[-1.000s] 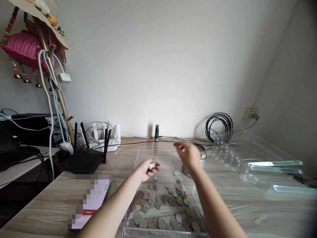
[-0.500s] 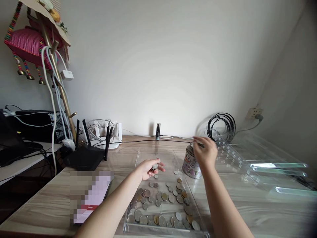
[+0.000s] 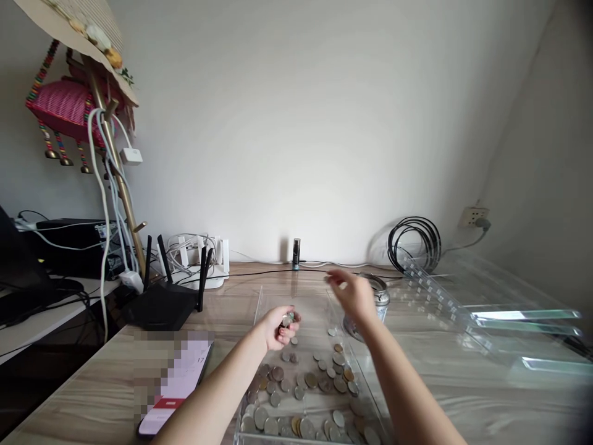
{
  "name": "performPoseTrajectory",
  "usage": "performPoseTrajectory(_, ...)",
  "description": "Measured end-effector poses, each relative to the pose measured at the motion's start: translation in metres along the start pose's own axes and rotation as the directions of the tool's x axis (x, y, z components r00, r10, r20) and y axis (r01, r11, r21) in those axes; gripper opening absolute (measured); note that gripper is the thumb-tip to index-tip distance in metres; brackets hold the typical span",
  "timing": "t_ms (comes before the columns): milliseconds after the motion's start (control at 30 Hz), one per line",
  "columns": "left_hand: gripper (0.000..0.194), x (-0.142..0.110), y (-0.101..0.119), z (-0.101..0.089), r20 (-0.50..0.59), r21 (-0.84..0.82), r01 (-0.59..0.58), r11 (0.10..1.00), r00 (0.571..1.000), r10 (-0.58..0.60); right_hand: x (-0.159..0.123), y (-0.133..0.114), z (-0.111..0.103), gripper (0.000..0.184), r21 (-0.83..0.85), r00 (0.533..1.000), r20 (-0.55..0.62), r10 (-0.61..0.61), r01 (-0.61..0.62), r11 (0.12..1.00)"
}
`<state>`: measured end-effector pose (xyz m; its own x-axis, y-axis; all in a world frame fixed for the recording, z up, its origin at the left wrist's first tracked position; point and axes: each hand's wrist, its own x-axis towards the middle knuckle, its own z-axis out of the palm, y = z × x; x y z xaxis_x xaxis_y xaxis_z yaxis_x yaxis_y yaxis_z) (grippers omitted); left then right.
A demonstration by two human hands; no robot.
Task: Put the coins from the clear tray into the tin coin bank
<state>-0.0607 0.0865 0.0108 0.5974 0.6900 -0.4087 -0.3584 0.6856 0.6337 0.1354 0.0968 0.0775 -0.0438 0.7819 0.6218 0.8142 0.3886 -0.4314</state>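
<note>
Left hand (image 3: 279,327), center of frame: fingers curled around held coins (image 3: 286,320), above clear plastic tray (image 3: 319,405). Loose coins (image 3: 310,380) spread across tray, lower center. Right hand (image 3: 356,298), right of center: fingers bent, partly covering round tin (image 3: 382,304); blur prevents telling whether fingertips grip anything. Step in hand (judged from pose): coin-by-coin transfer, palm to tin. Next move calls for single-coin pinch, left palm level.

A pink woven basket (image 3: 65,108) hangs there (colourful beads (image 3: 43,69) and all), a coiled black cable (image 3: 391,244) near the pale wall (image 3: 296,123)
</note>
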Motion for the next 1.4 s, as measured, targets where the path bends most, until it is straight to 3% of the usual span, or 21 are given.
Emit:
performPoseTrajectory(67, 0.019, 0.003, 0.001, -0.003, -0.188, -0.225, -0.173, 0.959, 0.973, 0.131, 0.014, 0.017, -0.024, 0.021, -0.233, 0.989, -0.090, 0.113, -0.132, 0.964)
performPoseTrajectory(133, 0.020, 0.007, 0.002, -0.007, -0.321, -0.307, -0.341, 0.888, 0.916, 0.241, 0.024, 0.034, -0.041, 0.018, -0.392, 0.976, -0.073, 0.204, -0.216, 0.894)
performPoseTrajectory(200, 0.021, 0.010, 0.001, -0.009, -0.359, -0.318, -0.407, 0.856, 0.888, 0.289, 0.029, 0.050, -0.049, 0.018, -0.457, 0.961, -0.025, 0.275, -0.255, 0.852)
performPoseTrajectory(300, 0.018, 0.013, 0.000, -0.009, -0.338, -0.332, -0.388, 0.860, 0.900, 0.275, 0.028, 0.064, -0.049, 0.020, -0.430, 0.956, 0.007, 0.292, -0.261, 0.864)
performPoseTrajectory(400, 0.020, 0.011, -0.001, -0.006, -0.291, -0.293, -0.322, 0.900, 0.927, 0.237, 0.022, 0.066, -0.044, 0.022, -0.411, 0.972, -0.024, 0.232, -0.221, 0.884)
performPoseTrajectory(467, 0.022, 0.009, -0.002, -0.004, -0.268, -0.253, -0.293, 0.922, 0.937, 0.224, 0.016, 0.058, -0.040, 0.025, -0.412, 0.989, -0.108, 0.104, -0.140, 0.900)
performPoseTrajectory(567, 0.023, 0.008, -0.002, -0.002, -0.241, -0.206, -0.270, 0.940, 0.946, 0.219, 0.000, 0.029, -0.023, 0.030, -0.329, 0.974, -0.185, -0.131, 0.064, 0.942)
performPoseTrajectory(633, 0.024, 0.008, -0.003, -0.001, -0.228, -0.185, -0.270, 0.945, 0.947, 0.226, -0.016, 0.004, -0.004, 0.028, -0.189, 0.976, -0.057, -0.209, 0.195, 0.963)
performPoseTrajectory(667, 0.023, 0.009, -0.003, 0.000, -0.227, -0.177, -0.276, 0.945, 0.945, 0.234, -0.024, -0.008, 0.008, 0.026, -0.096, 0.963, 0.088, -0.256, 0.264, 0.960)
performPoseTrajectory(700, 0.022, 0.009, -0.003, 0.000, -0.231, -0.169, -0.288, 0.943, 0.941, 0.246, -0.031, -0.019, 0.020, 0.025, -0.010, 0.926, 0.221, -0.307, 0.317, 0.948)
performPoseTrajectory(767, 0.019, 0.010, -0.004, 0.001, -0.239, -0.148, -0.303, 0.941, 0.935, 0.264, -0.042, -0.032, 0.040, 0.020, 0.080, 0.852, 0.373, -0.366, 0.364, 0.928)
performPoseTrajectory(833, 0.018, 0.011, -0.004, 0.003, -0.215, -0.131, -0.294, 0.947, 0.941, 0.263, -0.047, -0.036, 0.051, 0.017, 0.108, 0.812, 0.443, -0.380, 0.372, 0.922)
performPoseTrajectory(967, 0.015, 0.012, -0.005, 0.003, -0.136, -0.121, -0.203, 0.972, 0.973, 0.187, -0.046, -0.029, 0.054, 0.016, 0.089, 0.809, 0.456, -0.370, 0.372, 0.924)
performPoseTrajectory(1067, 0.012, 0.012, -0.005, 0.002, -0.152, -0.119, -0.218, 0.969, 0.968, 0.199, -0.044, -0.028, 0.048, 0.022, 0.111, 0.828, 0.406, -0.387, 0.376, 0.920)
performPoseTrajectory(1200, 0.013, 0.009, -0.005, 0.002, -0.162, -0.069, -0.214, 0.974, 0.966, 0.200, -0.034, -0.026, 0.032, 0.025, 0.104, 0.921, 0.227, -0.315, 0.299, 0.949)
performPoseTrajectory(1300, 0.017, 0.005, -0.004, 0.002, -0.154, -0.017, -0.143, 0.990, 0.978, 0.139, -0.021, -0.013, 0.009, 0.024, -0.003, 0.979, 0.039, -0.201, 0.202, 0.979)
performPoseTrajectory(1400, 0.020, 0.004, -0.005, 0.001, -0.103, 0.009, -0.119, 0.993, 0.987, 0.120, -0.007, 0.011, -0.019, 0.024, -0.192, 0.981, -0.173, -0.082, 0.048, 0.980)
